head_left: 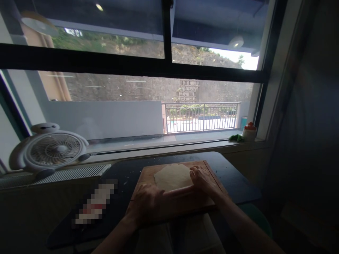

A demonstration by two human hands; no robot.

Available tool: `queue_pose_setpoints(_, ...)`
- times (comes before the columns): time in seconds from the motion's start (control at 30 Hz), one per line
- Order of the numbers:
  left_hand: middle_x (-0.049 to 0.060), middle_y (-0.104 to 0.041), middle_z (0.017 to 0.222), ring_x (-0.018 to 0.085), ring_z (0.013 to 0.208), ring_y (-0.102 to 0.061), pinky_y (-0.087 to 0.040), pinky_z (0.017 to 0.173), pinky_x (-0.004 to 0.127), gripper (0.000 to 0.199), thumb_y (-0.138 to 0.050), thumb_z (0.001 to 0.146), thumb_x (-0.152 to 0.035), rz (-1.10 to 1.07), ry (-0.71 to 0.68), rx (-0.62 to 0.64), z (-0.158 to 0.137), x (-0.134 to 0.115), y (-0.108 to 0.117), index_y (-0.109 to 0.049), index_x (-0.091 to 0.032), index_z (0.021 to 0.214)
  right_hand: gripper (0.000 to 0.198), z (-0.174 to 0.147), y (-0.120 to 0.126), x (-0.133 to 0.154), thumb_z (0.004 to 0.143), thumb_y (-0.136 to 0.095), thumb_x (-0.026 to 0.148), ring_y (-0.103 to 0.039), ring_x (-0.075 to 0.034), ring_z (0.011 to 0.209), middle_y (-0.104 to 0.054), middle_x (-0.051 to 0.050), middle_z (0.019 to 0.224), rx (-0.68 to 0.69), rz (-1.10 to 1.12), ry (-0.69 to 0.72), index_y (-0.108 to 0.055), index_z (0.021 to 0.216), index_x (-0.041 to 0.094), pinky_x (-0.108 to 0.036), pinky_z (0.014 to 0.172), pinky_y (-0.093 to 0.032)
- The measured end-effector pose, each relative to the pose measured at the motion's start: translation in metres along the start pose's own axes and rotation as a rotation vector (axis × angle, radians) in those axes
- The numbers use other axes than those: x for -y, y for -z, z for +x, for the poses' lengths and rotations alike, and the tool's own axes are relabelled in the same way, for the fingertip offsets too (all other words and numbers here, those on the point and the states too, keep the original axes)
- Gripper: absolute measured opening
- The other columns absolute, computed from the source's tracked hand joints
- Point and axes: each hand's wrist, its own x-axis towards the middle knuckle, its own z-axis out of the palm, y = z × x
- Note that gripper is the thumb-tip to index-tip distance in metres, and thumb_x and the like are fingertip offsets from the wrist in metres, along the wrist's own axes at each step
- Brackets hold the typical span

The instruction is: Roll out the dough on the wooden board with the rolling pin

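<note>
- Lying across the lower middle of the frame, one rolling pin [180,191] points sideways, its long axis running left to right and rising slightly toward the right.
- The pin is along the near edge of one flat sheet of dough [172,176], which is pale and roughly round.
- Two hands are at the pin: the left hand [149,197] over its left end, the right hand [201,178] over its right end.
- The right fingers are bent and close together; whether they wrap the pin, I cannot tell. The left hand is blurred and dark, so how its fingers stand, I cannot tell either.
- One wooden board [193,203] bears the dough, on one dark table [235,185] in the lower half.
- One pixelated patch [96,201] hides something on the table at lower left.
- One white fan [57,148] stands at the left; one jar [249,133] with an orange top and one green cloth [236,138] sit on the sill at right.
- The hands and forearms hide both pin ends and parts of the board.
</note>
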Motion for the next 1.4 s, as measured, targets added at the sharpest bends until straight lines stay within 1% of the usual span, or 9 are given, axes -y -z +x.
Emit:
queue_pose_setpoints(0.13, 0.002, -0.059, 0.067, 0.020, 0.072, -0.053, -0.036, 0.075, 0.035, 0.039, -0.030, 0.092, -0.039, -0.016, 0.103, -0.080, -0.006, 0.038, -0.003, -0.055, -0.021, 0.068, 0.030, -0.002, -0.017, 0.012, 0.088, -0.035, 0.031, -0.051, -0.019, 0.099, -0.062, -0.007, 0.101, 0.016, -0.019, -0.016, -0.063, 0.093, 0.019, -0.027, 0.085, -0.035)
queue_pose_setpoints(0.3, 0.002, -0.056, 0.068, 0.019, 0.071, -0.052, -0.038, 0.069, 0.030, 0.038, -0.031, 0.091, -0.041, -0.044, 0.330, -0.293, -0.011, 0.063, -0.013, -0.050, -0.021, 0.066, 0.031, 0.000, -0.034, 0.035, 0.090, -0.031, 0.028, -0.046, -0.018, 0.106, -0.062, -0.005, 0.103, -0.127, -0.042, 0.028, -0.061, 0.093, 0.021, -0.028, 0.092, -0.029)
queue_pose_setpoints(0.53, 0.003, -0.057, 0.072, 0.020, 0.074, -0.052, -0.037, 0.070, 0.031, 0.035, -0.033, 0.090, -0.039, 0.052, 0.374, -0.397, 0.010, 0.055, -0.020, -0.053, -0.021, 0.068, 0.032, 0.031, -0.036, 0.031, 0.089, -0.032, 0.027, -0.050, -0.020, 0.100, -0.062, -0.009, 0.100, -0.083, -0.099, -0.076, -0.063, 0.091, 0.018, -0.031, 0.088, -0.032)
queue_pose_setpoints(0.67, 0.005, -0.060, 0.075, 0.022, 0.081, -0.052, -0.036, 0.077, 0.034, 0.033, -0.035, 0.089, -0.037, 0.101, 0.377, -0.417, 0.011, 0.048, -0.019, -0.054, -0.021, 0.067, 0.033, 0.010, -0.042, 0.033, 0.089, -0.032, 0.029, -0.050, -0.020, 0.100, -0.062, -0.008, 0.101, -0.043, -0.106, -0.058, -0.061, 0.101, 0.020, -0.031, 0.087, -0.033)
queue_pose_setpoints(0.83, 0.008, -0.060, 0.079, 0.024, 0.089, -0.051, -0.032, 0.088, 0.039, 0.032, -0.036, 0.088, -0.034, 0.127, 0.334, -0.393, 0.010, 0.034, -0.011, -0.056, -0.020, 0.068, 0.032, -0.019, -0.041, 0.038, 0.087, -0.034, 0.030, -0.038, -0.021, 0.118, -0.058, -0.005, 0.113, -0.089, -0.107, 0.003, -0.058, 0.108, 0.025, -0.035, 0.100, -0.021)
queue_pose_setpoints(1.0, 0.008, -0.061, 0.085, 0.025, 0.096, -0.049, -0.026, 0.097, 0.045, 0.030, -0.036, 0.088, -0.033, 0.105, 0.335, -0.395, 0.013, 0.030, -0.010, -0.058, -0.019, 0.073, 0.037, 0.017, -0.040, 0.026, 0.086, -0.031, 0.027, -0.044, -0.024, 0.111, -0.058, -0.009, 0.112, 0.010, -0.089, -0.156, -0.058, 0.111, 0.021, -0.037, 0.092, -0.029)
queue_pose_setpoints(1.13, 0.008, -0.061, 0.090, 0.025, 0.102, -0.047, -0.021, 0.100, 0.047, 0.027, -0.036, 0.088, -0.033, 0.106, 0.309, -0.373, 0.013, 0.030, -0.013, -0.059, -0.020, 0.081, 0.037, 0.042, -0.042, 0.020, 0.084, -0.033, 0.023, -0.047, -0.024, 0.108, -0.059, -0.011, 0.111, 0.037, -0.082, -0.181, -0.059, 0.110, 0.018, -0.036, 0.089, -0.032)
queue_pose_setpoints(1.3, 0.008, -0.061, 0.092, 0.026, 0.105, -0.045, -0.019, 0.102, 0.048, 0.027, -0.037, 0.087, -0.034, 0.075, 0.297, -0.360, 0.013, 0.029, -0.014, -0.060, -0.020, 0.083, 0.039, 0.007, -0.042, 0.029, 0.087, -0.029, 0.025, -0.040, -0.022, 0.115, -0.055, -0.008, 0.117, 0.021, -0.081, -0.116, -0.055, 0.116, 0.022, -0.034, 0.095, -0.028)
queue_pose_setpoints(1.4, 0.009, -0.061, 0.091, 0.025, 0.103, -0.046, -0.019, 0.102, 0.048, 0.029, -0.037, 0.087, -0.035, 0.066, 0.287, -0.349, 0.012, 0.027, -0.013, -0.060, -0.020, 0.082, 0.037, -0.019, -0.041, 0.037, 0.087, -0.029, 0.026, -0.035, -0.022, 0.120, -0.055, -0.007, 0.117, -0.058, -0.078, -0.057, -0.056, 0.113, 0.024, -0.035, 0.100, -0.021)
